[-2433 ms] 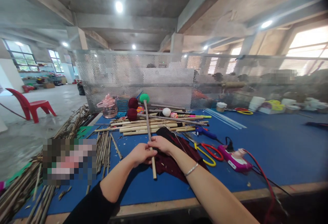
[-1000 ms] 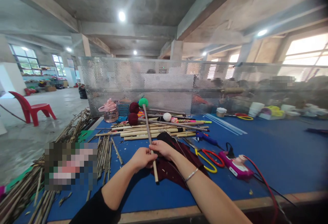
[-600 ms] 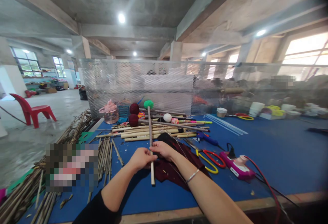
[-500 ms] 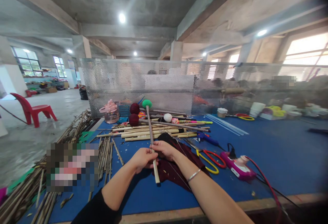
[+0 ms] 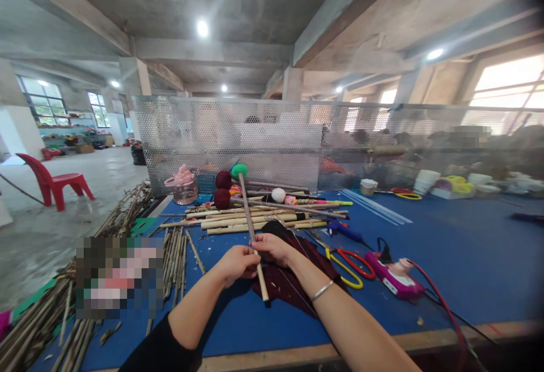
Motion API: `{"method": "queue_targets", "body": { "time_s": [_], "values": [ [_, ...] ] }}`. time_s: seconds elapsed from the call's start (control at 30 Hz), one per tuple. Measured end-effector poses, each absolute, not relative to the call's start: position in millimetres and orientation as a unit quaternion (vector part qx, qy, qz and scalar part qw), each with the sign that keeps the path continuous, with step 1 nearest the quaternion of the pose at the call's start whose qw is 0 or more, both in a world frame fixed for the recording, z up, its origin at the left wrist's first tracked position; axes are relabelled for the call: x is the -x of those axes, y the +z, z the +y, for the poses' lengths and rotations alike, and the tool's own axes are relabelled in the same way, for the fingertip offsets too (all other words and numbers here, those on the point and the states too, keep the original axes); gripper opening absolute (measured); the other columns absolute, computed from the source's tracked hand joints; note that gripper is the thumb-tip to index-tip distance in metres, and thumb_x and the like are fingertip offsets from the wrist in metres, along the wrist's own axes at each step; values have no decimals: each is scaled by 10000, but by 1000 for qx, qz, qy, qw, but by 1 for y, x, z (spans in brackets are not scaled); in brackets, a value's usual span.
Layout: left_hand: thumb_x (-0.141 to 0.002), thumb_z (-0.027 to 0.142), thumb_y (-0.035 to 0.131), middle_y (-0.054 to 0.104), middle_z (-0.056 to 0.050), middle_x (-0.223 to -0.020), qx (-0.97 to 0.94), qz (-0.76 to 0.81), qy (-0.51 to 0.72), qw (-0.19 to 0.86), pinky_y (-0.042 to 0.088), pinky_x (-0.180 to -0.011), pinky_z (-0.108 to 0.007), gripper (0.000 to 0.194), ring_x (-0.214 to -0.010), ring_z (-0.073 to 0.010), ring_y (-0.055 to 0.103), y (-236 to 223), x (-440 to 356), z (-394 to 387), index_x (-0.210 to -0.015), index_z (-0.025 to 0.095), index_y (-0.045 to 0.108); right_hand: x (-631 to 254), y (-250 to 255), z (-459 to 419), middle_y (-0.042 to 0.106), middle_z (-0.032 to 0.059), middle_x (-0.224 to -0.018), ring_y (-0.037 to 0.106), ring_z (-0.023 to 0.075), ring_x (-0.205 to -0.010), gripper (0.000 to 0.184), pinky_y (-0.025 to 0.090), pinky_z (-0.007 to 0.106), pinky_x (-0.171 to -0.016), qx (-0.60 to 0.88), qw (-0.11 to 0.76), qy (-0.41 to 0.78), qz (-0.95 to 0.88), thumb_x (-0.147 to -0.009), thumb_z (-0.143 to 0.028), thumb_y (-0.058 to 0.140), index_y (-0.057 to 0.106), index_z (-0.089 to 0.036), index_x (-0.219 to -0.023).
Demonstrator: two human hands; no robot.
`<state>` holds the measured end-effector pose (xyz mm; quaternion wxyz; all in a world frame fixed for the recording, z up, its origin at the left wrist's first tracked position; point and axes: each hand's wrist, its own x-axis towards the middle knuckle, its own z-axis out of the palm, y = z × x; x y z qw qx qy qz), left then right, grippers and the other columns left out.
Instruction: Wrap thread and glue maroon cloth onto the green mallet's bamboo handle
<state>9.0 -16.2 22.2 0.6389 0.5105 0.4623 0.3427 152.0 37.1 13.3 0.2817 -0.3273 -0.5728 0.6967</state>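
Note:
Both my hands hold a wooden stick (image 5: 247, 213) topped with a green yarn ball (image 5: 239, 170), tilted up and away over the blue table (image 5: 446, 247). My left hand (image 5: 238, 264) is closed round the shaft. My right hand (image 5: 272, 247) pinches the same shaft just above it; a silver bracelet (image 5: 321, 290) is on that wrist. Under my hands lies dark maroon cloth (image 5: 293, 281). The stick's bare lower end (image 5: 263, 292) pokes out below my hands.
Behind lie several bamboo sticks (image 5: 255, 219), maroon yarn balls (image 5: 221, 198) and a white one (image 5: 277, 194). Red and yellow scissors (image 5: 351, 264) and a pink glue gun (image 5: 393, 278) with a red cord are to the right. Loose sticks (image 5: 51, 304) pile up at the left. A perforated metal screen (image 5: 276, 139) backs the table.
The stick has turned slightly in my hands, its green head swinging a little left and its lower end right. Both hands keep their hold in the same place.

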Motion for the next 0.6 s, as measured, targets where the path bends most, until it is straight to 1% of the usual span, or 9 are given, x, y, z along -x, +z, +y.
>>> {"method": "queue_targets", "body": {
  "time_s": [0.07,0.13,0.23,0.27,0.33,0.4,0.47,0.53,0.6],
  "values": [
    [-571,338,701,512,33,-553,-494,452,327,666,440,-556,-198,288,-479,-41,475,25,-8,-18,-651,131,517,-154,14,37,513,-72,-513,233,-3,-319,391,70,201,-364,314,278,704,-573,-560,-397,731,511,-136,-750],
    [-583,357,697,535,20,-596,-497,461,317,663,445,-557,-204,302,-503,-49,491,24,-7,-18,-695,131,531,-154,14,37,537,-53,-530,277,0,-332,362,107,193,-370,318,280,699,-577,-571,-387,724,513,-130,-715],
    [-598,434,686,473,55,-542,-535,479,330,613,436,-520,-209,359,-469,-51,457,17,-8,-14,-685,145,492,-151,10,39,547,-36,-543,391,28,-398,354,197,181,-400,326,288,689,-580,-563,-379,728,514,-126,-688],
    [-601,459,680,460,62,-528,-547,484,342,591,430,-504,-210,379,-458,-55,452,13,-8,-13,-679,151,475,-149,9,39,541,-37,-541,395,31,-404,357,204,182,-402,330,290,683,-583,-564,-385,725,515,-126,-690],
    [-622,490,657,473,61,-522,-553,494,365,564,424,-481,-212,392,-449,-68,469,9,-10,-10,-680,162,449,-148,6,41,496,-62,-508,328,22,-365,353,169,187,-382,342,292,666,-595,-586,-408,703,507,-136,-697],
    [-678,495,603,518,44,-543,-539,498,376,566,422,-463,-211,367,-449,-86,508,6,-12,-9,-708,171,436,-147,6,42,415,-92,-457,228,20,-331,344,113,199,-366,362,282,648,-608,-634,-453,650,485,-158,-700],
    [-742,486,530,553,27,-556,-521,498,378,581,414,-439,-206,327,-440,-101,538,6,-14,-9,-758,176,426,-148,13,40,342,-103,-426,195,33,-335,344,105,204,-372,397,251,627,-622,-687,-500,580,460,-178,-683],
    [-784,474,467,556,24,-529,-508,503,387,582,393,-411,-197,300,-406,-108,540,6,-15,-10,-792,181,406,-150,29,31,310,-94,-413,217,47,-359,336,142,210,-394,449,211,560,-664,-718,-496,546,456,-181,-641],
    [-806,458,423,537,35,-487,-508,512,409,560,366,-390,-187,277,-361,-102,517,7,-16,-11,-789,183,395,-154,53,13,361,-63,-426,286,64,-403,279,191,226,-436,487,189,423,-740,-706,-402,593,485,-174,-587]
  ]
}}
